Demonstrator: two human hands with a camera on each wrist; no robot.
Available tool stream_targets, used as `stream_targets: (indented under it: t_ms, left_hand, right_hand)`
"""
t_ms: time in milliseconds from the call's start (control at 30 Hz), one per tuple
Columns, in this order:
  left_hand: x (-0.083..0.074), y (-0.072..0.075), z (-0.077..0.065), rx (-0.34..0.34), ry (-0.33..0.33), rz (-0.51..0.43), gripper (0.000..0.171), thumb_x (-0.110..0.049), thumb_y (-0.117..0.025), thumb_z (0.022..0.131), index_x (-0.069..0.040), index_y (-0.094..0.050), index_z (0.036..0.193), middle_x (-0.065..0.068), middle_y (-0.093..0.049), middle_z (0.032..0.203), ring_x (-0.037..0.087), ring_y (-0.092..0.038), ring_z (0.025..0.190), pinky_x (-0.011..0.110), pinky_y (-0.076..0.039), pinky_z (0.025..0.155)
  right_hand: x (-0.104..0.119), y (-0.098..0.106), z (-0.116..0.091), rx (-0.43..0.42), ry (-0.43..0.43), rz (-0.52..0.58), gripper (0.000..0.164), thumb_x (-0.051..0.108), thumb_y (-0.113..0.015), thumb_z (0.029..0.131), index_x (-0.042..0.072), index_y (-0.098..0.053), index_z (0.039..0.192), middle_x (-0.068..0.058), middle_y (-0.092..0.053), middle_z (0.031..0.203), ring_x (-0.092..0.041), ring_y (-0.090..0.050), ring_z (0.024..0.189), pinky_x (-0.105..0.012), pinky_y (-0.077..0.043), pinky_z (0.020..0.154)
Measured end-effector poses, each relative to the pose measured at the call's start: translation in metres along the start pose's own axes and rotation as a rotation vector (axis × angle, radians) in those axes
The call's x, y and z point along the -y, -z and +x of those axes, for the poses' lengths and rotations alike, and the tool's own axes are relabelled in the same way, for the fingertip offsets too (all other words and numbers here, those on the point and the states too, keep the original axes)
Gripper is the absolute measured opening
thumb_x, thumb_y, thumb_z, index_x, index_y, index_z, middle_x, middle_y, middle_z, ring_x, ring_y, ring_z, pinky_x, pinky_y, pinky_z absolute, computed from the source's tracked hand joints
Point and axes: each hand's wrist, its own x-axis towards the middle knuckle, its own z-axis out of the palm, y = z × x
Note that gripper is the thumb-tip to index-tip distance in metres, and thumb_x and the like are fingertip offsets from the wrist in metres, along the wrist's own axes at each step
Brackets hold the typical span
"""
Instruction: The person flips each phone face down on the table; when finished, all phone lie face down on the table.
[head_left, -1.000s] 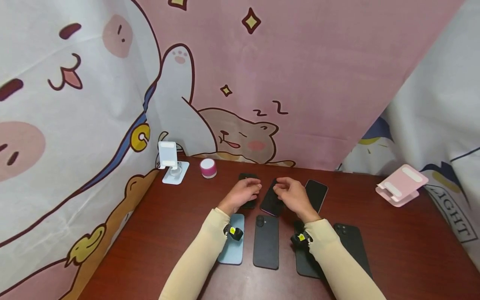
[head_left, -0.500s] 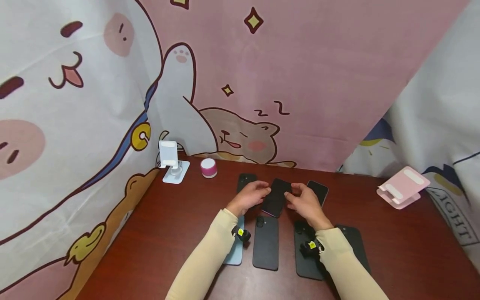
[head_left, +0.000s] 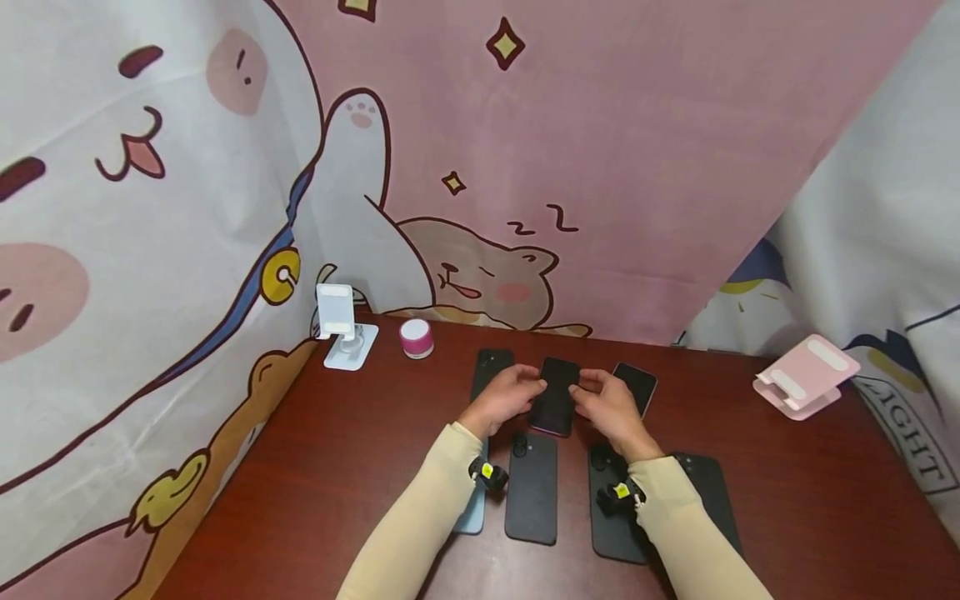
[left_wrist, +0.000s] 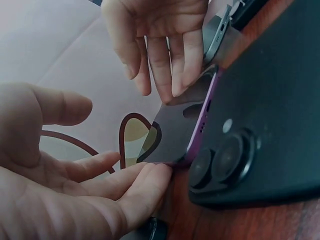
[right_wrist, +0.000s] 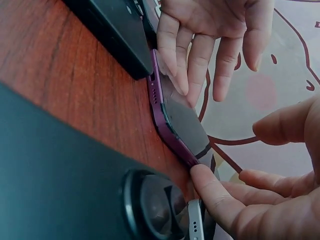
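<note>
A phone [head_left: 555,398] with a glossy black screen and purple edge lies screen up between the two hands. Left hand [head_left: 504,400] touches its left side; in the left wrist view the fingertips [left_wrist: 156,175] press at a corner, thumb raised. On the other side, right hand [head_left: 609,408] has fairly straight fingers along the right edge, and the right wrist view shows a fingertip [right_wrist: 202,172] against the purple frame. Just in front, a dark phone [head_left: 532,492] lies back up. Partly behind the left hand is another dark phone [head_left: 492,360].
A phone [head_left: 637,383] lies right of the right hand. Under the forearms are a light blue phone [head_left: 471,518] and two dark phones, one [head_left: 611,533] partly hidden, one [head_left: 711,492] farther right. A white stand [head_left: 337,321], pink jar [head_left: 416,340] and pink stand [head_left: 806,377] stand farther out.
The purple-edged phone has turned from slanted to nearly straight. The left hand has moved right to its left side; the right hand has shifted off its screen to its right edge.
</note>
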Motion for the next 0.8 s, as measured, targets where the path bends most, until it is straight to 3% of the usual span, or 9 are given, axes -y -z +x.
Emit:
stream_targets:
  t_ms: [267, 400, 667, 800]
  left_hand:
    - [0.0, 0.002, 0.002, -0.022, -0.016, -0.13, 0.053, -0.013, -0.062, 0.104, 0.003, -0.046, 0.152, 0.026, -0.062, 0.14, 0.038, -0.063, 0.131, 0.056, -0.055, 0.106]
    - [0.0, 0.002, 0.005, -0.048, -0.014, -0.214, 0.052, -0.004, -0.055, 0.104, 0.004, -0.044, 0.154, 0.027, -0.06, 0.138, 0.033, -0.065, 0.119, 0.051, -0.06, 0.1]
    - [0.005, -0.001, 0.011, -0.049, -0.01, -0.319, 0.045, 0.002, -0.053, 0.105, 0.003, -0.053, 0.149, 0.014, -0.065, 0.122, 0.018, -0.061, 0.101, 0.028, -0.061, 0.086]
    - [0.008, -0.005, 0.012, 0.004, -0.016, -0.349, 0.045, 0.003, -0.05, 0.104, 0.0, -0.057, 0.149, 0.01, -0.066, 0.119, 0.018, -0.062, 0.101, 0.027, -0.059, 0.084]
  right_hand:
    - [0.001, -0.001, 0.005, -0.011, 0.047, -0.067, 0.053, 0.018, -0.062, 0.106, -0.005, -0.049, 0.151, -0.029, -0.059, 0.147, -0.041, -0.064, 0.13, -0.047, -0.059, 0.103]
    - [0.002, -0.005, 0.007, -0.01, 0.069, -0.092, 0.051, 0.02, -0.064, 0.105, -0.004, -0.053, 0.149, -0.028, -0.063, 0.143, -0.039, -0.066, 0.127, -0.046, -0.06, 0.101]
    - [0.008, -0.017, 0.007, 0.036, 0.061, 0.028, 0.056, 0.029, -0.064, 0.107, -0.004, -0.051, 0.15, -0.03, -0.061, 0.143, -0.042, -0.065, 0.13, -0.053, -0.056, 0.104]
    - [0.011, -0.017, 0.007, 0.05, 0.071, 0.076, 0.057, 0.029, -0.065, 0.107, -0.004, -0.05, 0.151, -0.031, -0.061, 0.141, -0.042, -0.068, 0.125, -0.054, -0.057, 0.099]
